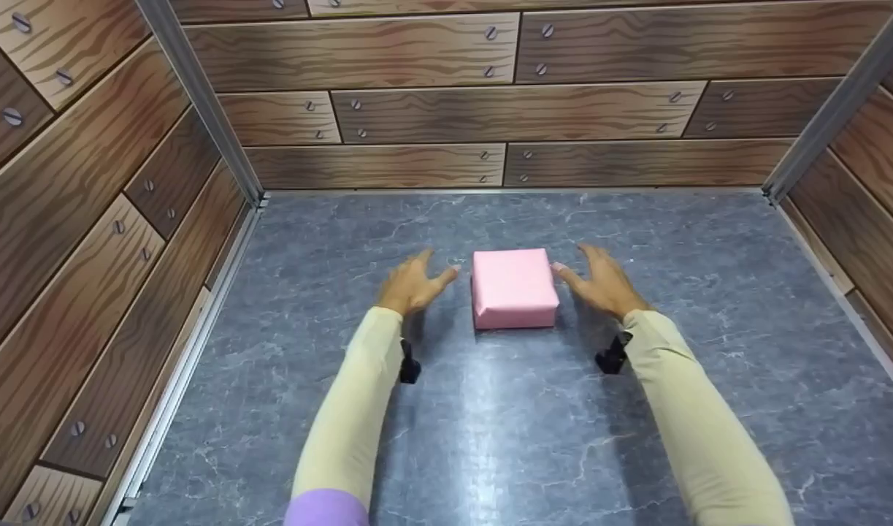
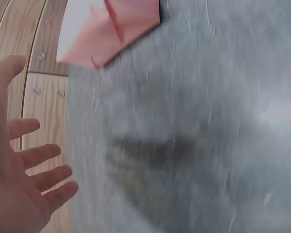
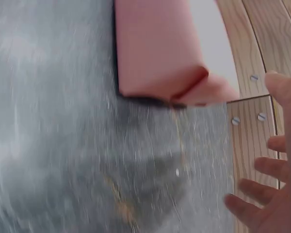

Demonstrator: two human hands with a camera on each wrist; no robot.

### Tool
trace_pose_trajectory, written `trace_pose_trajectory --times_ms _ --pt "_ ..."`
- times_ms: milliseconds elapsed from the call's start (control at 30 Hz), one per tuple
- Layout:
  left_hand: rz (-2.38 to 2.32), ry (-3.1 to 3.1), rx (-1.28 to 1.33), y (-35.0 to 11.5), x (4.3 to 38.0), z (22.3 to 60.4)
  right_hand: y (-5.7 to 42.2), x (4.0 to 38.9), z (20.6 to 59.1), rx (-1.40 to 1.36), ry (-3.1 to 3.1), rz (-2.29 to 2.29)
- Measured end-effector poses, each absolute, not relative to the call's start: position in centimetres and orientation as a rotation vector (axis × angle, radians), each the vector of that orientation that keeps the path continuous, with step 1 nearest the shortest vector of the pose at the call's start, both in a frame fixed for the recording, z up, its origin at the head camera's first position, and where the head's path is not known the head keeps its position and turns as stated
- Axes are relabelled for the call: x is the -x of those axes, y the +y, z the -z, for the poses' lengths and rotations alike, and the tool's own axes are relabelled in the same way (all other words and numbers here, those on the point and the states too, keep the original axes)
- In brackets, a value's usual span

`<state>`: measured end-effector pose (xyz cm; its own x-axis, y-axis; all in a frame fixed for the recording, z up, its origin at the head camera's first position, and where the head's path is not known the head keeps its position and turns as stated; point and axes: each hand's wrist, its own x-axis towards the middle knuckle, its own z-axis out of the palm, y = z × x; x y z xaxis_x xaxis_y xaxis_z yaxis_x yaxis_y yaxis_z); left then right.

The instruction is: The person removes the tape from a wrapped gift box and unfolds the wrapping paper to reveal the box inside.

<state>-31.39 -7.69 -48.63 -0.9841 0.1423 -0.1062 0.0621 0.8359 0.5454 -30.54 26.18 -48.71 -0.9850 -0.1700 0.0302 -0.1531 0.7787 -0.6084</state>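
A box wrapped in pink paper [image 1: 514, 287] sits on the grey marbled surface, between the two hands. My left hand [image 1: 411, 283] is held apart from its left side, thumb and fingers spread. On the other side, my right hand [image 1: 598, 281] has its thumb tip close to the box's right side, fingers extended. The left wrist view shows the left palm [image 2: 19, 179] facing the box, with folded paper [image 2: 111, 29] at the box's end. In the right wrist view, the right fingers [image 3: 264, 194] are spread and hold nothing, and a creased fold marks the box's near corner [image 3: 189, 87].
Wood-plank-patterned panels [image 1: 417, 117] stand at the back and both sides, joined by grey metal corner posts [image 1: 205, 102]. A metal strip [image 1: 190, 365] runs along the left edge of the marbled surface [image 1: 490, 424]. Small black wrist devices [image 1: 612, 354] hang under the sleeves.
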Motion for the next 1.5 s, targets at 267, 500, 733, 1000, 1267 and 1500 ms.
trace_pose_trajectory --times_ms 267,500,733,1000,1267,1500 --pt "-1.315 2.569 -0.14 -4.2 30.6 50.2 24.5 30.6 49.6 0.194 2.752 1.216" --pt "-1.659 2.267 -0.021 -2.9 30.2 50.8 23.4 30.4 50.3 0.098 2.606 1.343" --pt "-1.772 2.133 0.048 -2.2 30.1 51.0 22.9 30.4 50.5 0.034 2.556 1.402" --pt "-1.7 2.266 -0.05 -1.8 29.9 50.8 22.8 30.4 50.6 0.059 2.601 1.416" --pt "-1.734 2.268 -0.116 -1.1 30.1 50.7 22.7 30.2 50.5 0.155 2.661 1.463" --pt "-1.762 2.252 0.032 -0.6 30.3 49.8 22.3 30.3 49.9 0.103 2.638 1.542"
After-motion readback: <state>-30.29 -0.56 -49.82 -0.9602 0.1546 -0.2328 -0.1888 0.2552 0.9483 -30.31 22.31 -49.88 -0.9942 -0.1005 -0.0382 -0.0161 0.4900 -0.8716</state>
